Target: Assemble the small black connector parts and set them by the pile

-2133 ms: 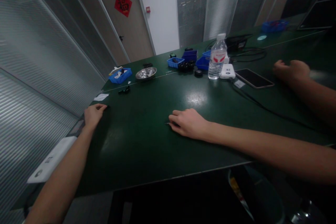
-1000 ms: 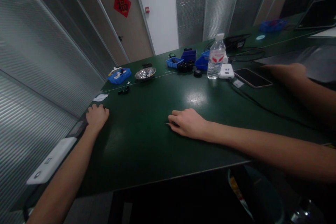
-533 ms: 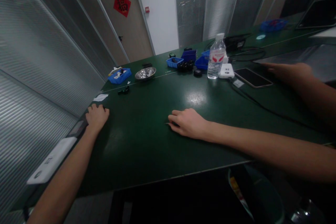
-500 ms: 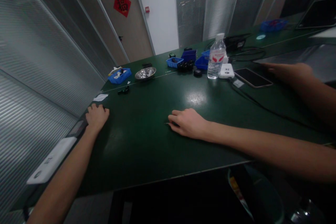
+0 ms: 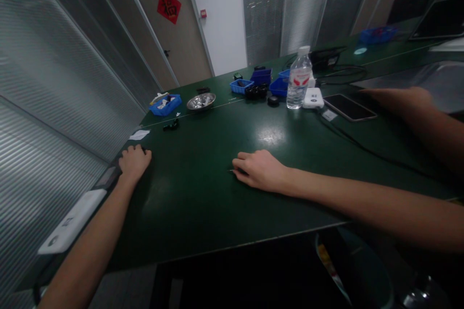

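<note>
My right hand [image 5: 260, 170] rests on the middle of the dark green table [image 5: 192, 193], thumb and fingers pinched together. From the pinch sticks out the tip of a thin, pale, pointed thing [image 5: 230, 170], too small to name. Near the table's left edge, my left hand [image 5: 135, 161] lies with curled fingers. A bit of something dark shows between its fingers and thumb, mostly hidden. Beyond that hand are a white paper [image 5: 139, 135] and a small black part [image 5: 171, 125].
Farther back stand a blue tray [image 5: 175, 101], a metal bowl [image 5: 213, 99] and more blue bins. A water bottle [image 5: 296, 91], a white power bank [image 5: 313, 98] and a phone [image 5: 351, 107] are to the right. Another person's hand [image 5: 413, 99] rests by a laptop.
Nearly everything is as before. My left hand has shifted very slightly, and a little more of the dark thing shows at its fingers. My right hand stays still.
</note>
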Available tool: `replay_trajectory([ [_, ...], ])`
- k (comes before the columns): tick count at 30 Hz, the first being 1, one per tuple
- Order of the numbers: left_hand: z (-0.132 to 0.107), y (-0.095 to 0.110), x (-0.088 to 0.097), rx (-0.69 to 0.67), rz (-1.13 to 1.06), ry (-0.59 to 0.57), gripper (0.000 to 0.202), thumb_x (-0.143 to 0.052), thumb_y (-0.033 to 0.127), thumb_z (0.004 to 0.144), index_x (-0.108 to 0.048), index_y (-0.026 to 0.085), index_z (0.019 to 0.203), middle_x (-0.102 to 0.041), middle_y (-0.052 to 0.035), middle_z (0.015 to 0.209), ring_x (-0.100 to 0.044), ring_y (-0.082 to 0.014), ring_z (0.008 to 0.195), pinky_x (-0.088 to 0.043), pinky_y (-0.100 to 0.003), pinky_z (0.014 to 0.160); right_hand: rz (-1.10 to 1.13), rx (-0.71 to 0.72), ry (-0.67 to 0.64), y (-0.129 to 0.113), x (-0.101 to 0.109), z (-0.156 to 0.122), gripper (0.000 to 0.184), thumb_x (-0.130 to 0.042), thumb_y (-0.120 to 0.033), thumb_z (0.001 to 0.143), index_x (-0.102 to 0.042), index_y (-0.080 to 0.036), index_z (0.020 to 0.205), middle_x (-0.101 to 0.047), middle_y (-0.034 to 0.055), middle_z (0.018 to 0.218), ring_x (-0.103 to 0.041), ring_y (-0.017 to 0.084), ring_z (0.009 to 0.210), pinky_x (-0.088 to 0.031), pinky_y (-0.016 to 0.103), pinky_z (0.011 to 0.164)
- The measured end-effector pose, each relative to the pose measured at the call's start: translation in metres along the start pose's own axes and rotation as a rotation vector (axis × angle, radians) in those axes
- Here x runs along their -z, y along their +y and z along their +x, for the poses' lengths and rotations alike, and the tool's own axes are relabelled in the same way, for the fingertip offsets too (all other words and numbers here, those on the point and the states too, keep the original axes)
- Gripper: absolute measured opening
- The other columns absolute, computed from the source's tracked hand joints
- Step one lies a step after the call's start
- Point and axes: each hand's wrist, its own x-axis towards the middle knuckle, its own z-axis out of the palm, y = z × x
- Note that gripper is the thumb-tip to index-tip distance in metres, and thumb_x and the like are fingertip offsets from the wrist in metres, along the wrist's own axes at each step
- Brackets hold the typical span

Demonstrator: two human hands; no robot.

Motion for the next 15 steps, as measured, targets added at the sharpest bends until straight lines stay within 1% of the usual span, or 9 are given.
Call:
replay_trajectory([
  [5,-0.004,0.002,0.001,-0.011,0.014,0.034,0.055,-0.039,0.043,0.095,-0.064,0.007,0.129,-0.057,-0.0292,0.130,-0.055,-0.0465,0.115,-0.051,-0.055,0.085,-0.019,0.007,0.006,0.001,-0.003,0.001,0.026,-0.048,-0.037,0.103,-0.065,-0.017,0.104,-0.065,0.0054,0.096,-0.050,0.011,0.062,-0.022,0.027,0.054],
  [9,-0.002,-0.002,-0.002,-0.069,0.015,0.064,0.052,-0.036,0.035,0.097,-0.063,0.008,0.133,-0.058,-0.0277,0.127,-0.058,-0.0430,0.111,-0.051,-0.051,0.084,-0.022,0.005,0.004,0.002,-0.004,0.001,0.027,-0.047,-0.038,0.103,-0.065,-0.018,0.104,-0.065,0.0054,0.096,-0.051,0.011,0.062,-0.022,0.027,0.055],
  [12,0.001,-0.007,-0.004,-0.119,-0.047,0.086,0.048,-0.034,0.031,0.099,-0.067,0.014,0.130,-0.062,-0.0226,0.123,-0.061,-0.0378,0.108,-0.050,-0.046,0.087,-0.019,0.007,0.002,0.002,-0.004,0.001,0.027,-0.047,-0.037,0.103,-0.065,-0.017,0.103,-0.065,0.0056,0.096,-0.051,0.011,0.063,-0.022,0.027,0.054],
  [15,0.004,-0.012,-0.006,-0.115,-0.143,0.105,0.045,-0.037,0.034,0.100,-0.069,0.018,0.128,-0.064,-0.0181,0.120,-0.062,-0.0344,0.109,-0.050,-0.043,0.090,-0.016,0.003,0.003,0.002,-0.003,0.000,0.027,-0.047,-0.037,0.103,-0.065,-0.017,0.103,-0.065,0.0054,0.096,-0.051,0.011,0.063,-0.022,0.027,0.055],
])
